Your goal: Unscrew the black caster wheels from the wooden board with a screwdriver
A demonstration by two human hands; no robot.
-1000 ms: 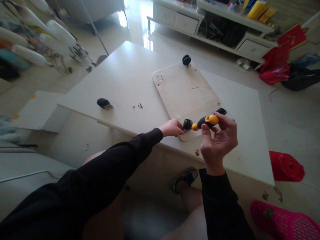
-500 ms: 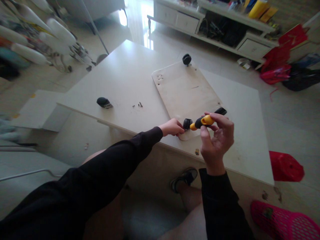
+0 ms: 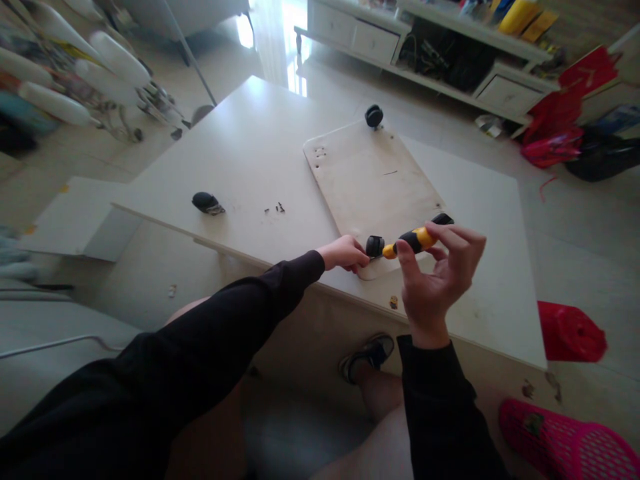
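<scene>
My right hand [image 3: 445, 273] grips a yellow-and-black screwdriver [image 3: 411, 241], held at a slant with its front end at the near corner of a pale board [image 3: 373, 180]. Right there stands a black caster wheel [image 3: 375, 245]. My left hand [image 3: 345, 253] is closed in a pinch beside this caster's base, around the screwdriver's tip; what the fingertips hold is hidden. Partly behind my right hand, another black caster [image 3: 443, 219] shows at the board's right corner. A third caster [image 3: 373, 116] stands on the far corner. The left corner has bare screw holes.
The board lies on a white table [image 3: 235, 153]. A loose caster [image 3: 207, 203] and several small screws [image 3: 280, 208] lie to its left. A red roll [image 3: 573, 331] is past the table's right edge, a pink basket [image 3: 565, 433] below it. A white cabinet [image 3: 377, 48] stands behind.
My right hand has rolled and shifted slightly to the right on the screwdriver's handle, turning the handle. My left hand stays by the caster.
</scene>
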